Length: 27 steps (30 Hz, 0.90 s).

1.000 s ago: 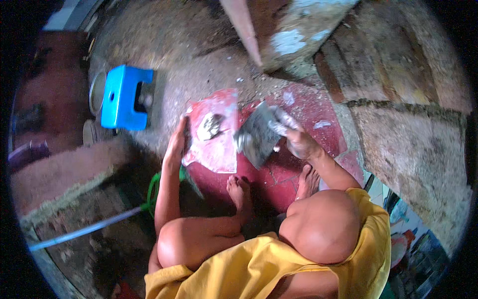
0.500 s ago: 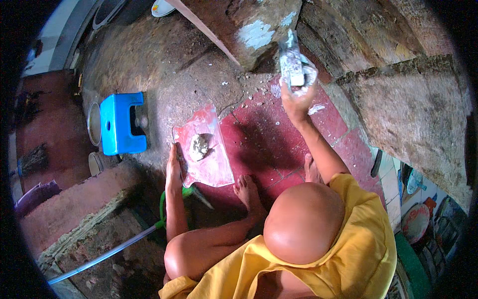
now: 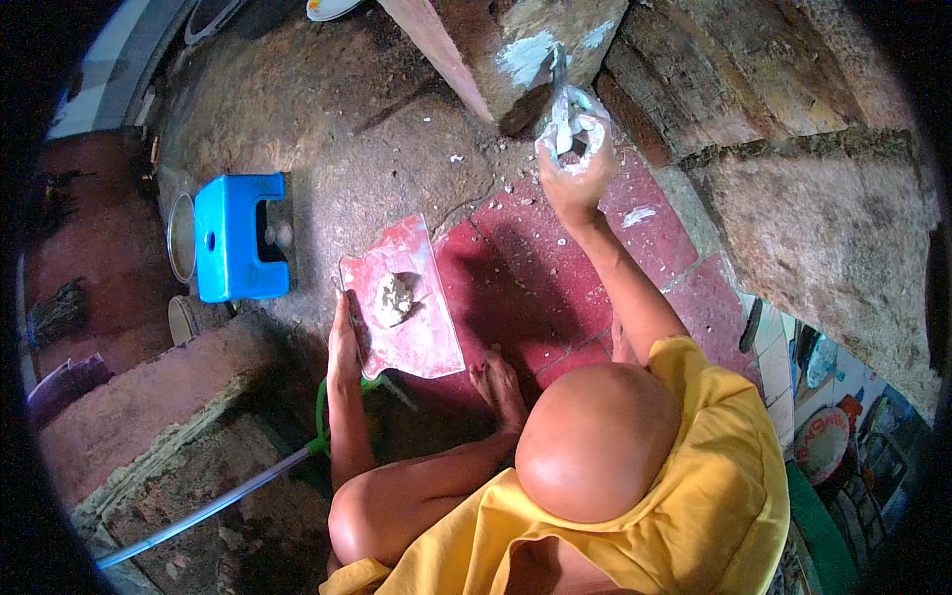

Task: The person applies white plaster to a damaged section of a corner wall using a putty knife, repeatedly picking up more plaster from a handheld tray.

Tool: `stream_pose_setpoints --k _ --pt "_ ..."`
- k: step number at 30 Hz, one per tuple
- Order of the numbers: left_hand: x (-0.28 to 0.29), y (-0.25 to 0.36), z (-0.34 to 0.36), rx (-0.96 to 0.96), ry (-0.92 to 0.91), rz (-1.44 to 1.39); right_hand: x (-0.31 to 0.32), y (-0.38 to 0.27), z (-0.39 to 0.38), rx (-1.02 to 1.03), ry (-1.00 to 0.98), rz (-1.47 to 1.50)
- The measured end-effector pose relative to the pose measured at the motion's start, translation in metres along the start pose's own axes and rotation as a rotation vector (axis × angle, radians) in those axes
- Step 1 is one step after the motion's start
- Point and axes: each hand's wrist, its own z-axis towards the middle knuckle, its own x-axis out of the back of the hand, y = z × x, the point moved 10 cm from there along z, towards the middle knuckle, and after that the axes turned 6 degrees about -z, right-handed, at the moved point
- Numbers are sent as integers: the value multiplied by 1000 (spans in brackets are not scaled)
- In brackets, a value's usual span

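Observation:
My left hand (image 3: 342, 340) grips the left edge of a flat pink board (image 3: 421, 342) smeared with white. A lump of off-white putty (image 3: 394, 299) sits on the middle of the board. Out in front, my right hand (image 3: 577, 178) is closed around a putty knife (image 3: 561, 117), and its fingers are coated in white paste. The narrow blade, seen nearly edge-on, points away from me toward a fresh white patch (image 3: 526, 59) on a rough, stained block-like surface (image 3: 511, 94). Its tip overlaps the right edge of the patch; whether it touches, I cannot tell.
A blue plastic stool (image 3: 238, 238) stands at the left. Below it are a rough ledge (image 3: 159, 392) and a clear hose (image 3: 218, 511) with a green end. Crumbs lie on the red tiles (image 3: 555, 263) beside my bare feet. Worn wooden boards (image 3: 744, 79) rise at the right.
My right hand has shifted slightly left, and the putty knife has turned from its broad face to nearly edge-on. My left hand still holds the board with the putty.

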Motion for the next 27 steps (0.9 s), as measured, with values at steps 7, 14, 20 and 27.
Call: stream_pose_setpoints --k 7,14,20,27 --pt "3 -5 3 17 -8 3 -16 -31 6 169 79 -97" --pt "7 -10 6 8 -21 -10 -35 -36 12 83 -8 -103" --pt "11 -13 11 7 -44 2 -41 -50 11 -10 -39 1" --pt "8 -18 10 55 -96 -49 -61 -69 -3 94 -115 63"
